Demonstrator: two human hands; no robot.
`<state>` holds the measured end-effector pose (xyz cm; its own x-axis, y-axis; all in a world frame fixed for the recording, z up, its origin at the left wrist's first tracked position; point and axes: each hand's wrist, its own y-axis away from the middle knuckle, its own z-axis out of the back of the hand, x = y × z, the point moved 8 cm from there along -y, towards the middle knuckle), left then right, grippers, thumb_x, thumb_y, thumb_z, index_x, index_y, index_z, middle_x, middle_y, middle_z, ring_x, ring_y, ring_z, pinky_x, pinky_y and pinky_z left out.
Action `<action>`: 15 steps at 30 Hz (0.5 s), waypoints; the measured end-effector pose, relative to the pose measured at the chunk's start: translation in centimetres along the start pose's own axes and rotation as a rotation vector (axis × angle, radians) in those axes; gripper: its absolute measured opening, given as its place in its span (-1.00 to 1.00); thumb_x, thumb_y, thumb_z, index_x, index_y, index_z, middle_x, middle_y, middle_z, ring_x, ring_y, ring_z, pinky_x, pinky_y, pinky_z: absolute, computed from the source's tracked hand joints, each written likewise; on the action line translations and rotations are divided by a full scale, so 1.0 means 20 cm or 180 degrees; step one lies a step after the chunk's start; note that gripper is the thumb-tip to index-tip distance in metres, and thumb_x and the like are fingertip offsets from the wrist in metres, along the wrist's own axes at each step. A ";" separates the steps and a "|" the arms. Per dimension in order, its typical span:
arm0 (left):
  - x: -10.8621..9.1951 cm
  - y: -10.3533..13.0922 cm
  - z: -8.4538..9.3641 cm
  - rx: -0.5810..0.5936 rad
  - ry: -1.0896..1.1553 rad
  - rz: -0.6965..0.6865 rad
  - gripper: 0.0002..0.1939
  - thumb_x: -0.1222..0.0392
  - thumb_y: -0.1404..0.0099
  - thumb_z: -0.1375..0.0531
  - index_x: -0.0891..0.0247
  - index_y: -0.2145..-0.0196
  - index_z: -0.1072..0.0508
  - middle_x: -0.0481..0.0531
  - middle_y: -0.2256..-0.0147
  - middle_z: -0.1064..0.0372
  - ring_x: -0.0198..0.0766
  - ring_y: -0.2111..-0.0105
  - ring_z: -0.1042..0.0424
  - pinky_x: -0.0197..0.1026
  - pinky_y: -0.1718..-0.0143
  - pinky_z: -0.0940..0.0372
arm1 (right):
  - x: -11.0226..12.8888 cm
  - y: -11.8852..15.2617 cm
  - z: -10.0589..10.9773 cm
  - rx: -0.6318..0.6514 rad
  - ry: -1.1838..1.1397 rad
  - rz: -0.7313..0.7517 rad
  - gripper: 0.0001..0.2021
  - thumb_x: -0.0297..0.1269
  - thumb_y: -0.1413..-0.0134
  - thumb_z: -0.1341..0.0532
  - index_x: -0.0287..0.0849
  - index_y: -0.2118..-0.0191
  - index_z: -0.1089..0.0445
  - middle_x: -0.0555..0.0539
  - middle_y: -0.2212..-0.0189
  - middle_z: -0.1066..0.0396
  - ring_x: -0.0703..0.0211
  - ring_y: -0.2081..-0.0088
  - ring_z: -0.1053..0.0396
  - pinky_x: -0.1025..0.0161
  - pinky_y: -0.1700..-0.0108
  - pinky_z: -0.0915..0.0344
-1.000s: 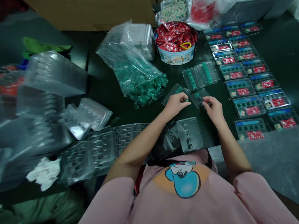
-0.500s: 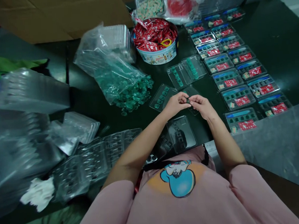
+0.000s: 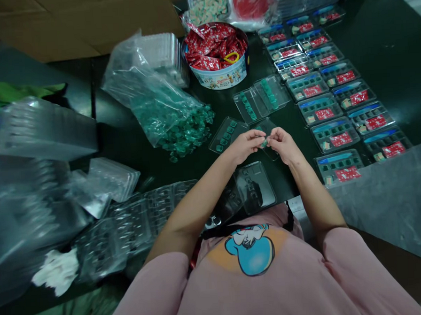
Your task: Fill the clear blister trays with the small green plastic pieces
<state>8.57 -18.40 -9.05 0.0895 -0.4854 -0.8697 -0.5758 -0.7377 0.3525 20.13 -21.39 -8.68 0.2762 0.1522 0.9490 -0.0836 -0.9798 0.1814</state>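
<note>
My left hand point(image 3: 247, 146) and my right hand point(image 3: 283, 145) meet over a clear plastic tray point(image 3: 267, 124). Between their fingertips is a small green plastic piece point(image 3: 264, 144), pinched from both sides and partly covered by the fingers. Left of the hands lies another clear tray point(image 3: 226, 134) with a row of green pieces. Behind them an opened clear case point(image 3: 261, 98) holds green pieces in both halves. Closer to my body rests a clear tray point(image 3: 256, 185) with moulded pockets. A clear bag point(image 3: 158, 99) spills a heap of green pieces point(image 3: 188, 130) onto the dark table.
Filled cases point(image 3: 339, 134) with blue sticks and red packets stand in rows at right. A round tin point(image 3: 220, 77) of red packets stands at the back. Stacks of clear plastic trays point(image 3: 46, 126) fill the left, near a crumpled white tissue point(image 3: 57, 271). A cardboard box point(image 3: 83, 23) is behind.
Both hands stay over the same tray. The fingers have shifted slightly around the small piece, and its green colour now shows more between them.
</note>
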 end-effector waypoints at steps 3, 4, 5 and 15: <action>-0.01 -0.02 0.00 -0.0010 0.0344 0.0116 -0.66 0.22 0.01 -0.42 0.28 0.26 -0.48 -0.07 0.45 -0.40 -0.43 0.47 -0.38 -0.36 0.44 -0.18 | 0.00 -0.03 0.01 -0.0019 0.0072 0.0024 -0.69 -0.23 0.21 -0.33 -0.11 0.39 -0.16 0.16 0.57 -0.19 0.37 0.51 -0.22 0.42 0.51 -0.03; -0.02 -0.03 0.01 -0.0058 0.0390 0.0102 -0.68 0.25 0.02 -0.42 0.29 0.27 -0.48 -0.08 0.45 -0.40 -0.44 0.47 -0.38 -0.36 0.45 -0.18 | 0.00 -0.05 0.02 -0.0031 0.0107 0.0029 -0.68 -0.23 0.20 -0.32 -0.11 0.38 -0.15 0.16 0.57 -0.18 0.37 0.51 -0.23 0.42 0.52 -0.03; -0.02 -0.04 0.01 -0.0128 0.0406 0.0069 -0.71 0.28 0.02 -0.41 0.29 0.29 -0.49 -0.09 0.46 -0.39 -0.45 0.48 -0.38 -0.37 0.45 -0.18 | 0.00 -0.06 0.03 -0.0049 0.0147 0.0036 -0.68 -0.22 0.20 -0.32 -0.10 0.38 -0.13 0.16 0.57 -0.17 0.36 0.51 -0.23 0.42 0.52 -0.02; -0.05 -0.11 0.05 -0.0606 0.0368 -0.0031 -0.81 0.38 -0.08 -0.32 0.31 0.29 -0.50 -0.06 0.46 -0.39 -0.42 0.45 -0.42 -0.39 0.48 -0.15 | 0.03 -0.25 0.11 -0.0206 0.0826 0.0181 -0.76 -0.28 0.20 -0.25 -0.11 0.40 -0.14 0.14 0.56 -0.21 0.31 0.48 -0.29 0.39 0.47 -0.12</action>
<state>8.92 -15.88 -9.23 0.1931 -0.5204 -0.8318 -0.4118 -0.8125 0.4127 22.90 -16.66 -9.52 0.0154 0.1334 0.9909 -0.1551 -0.9787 0.1342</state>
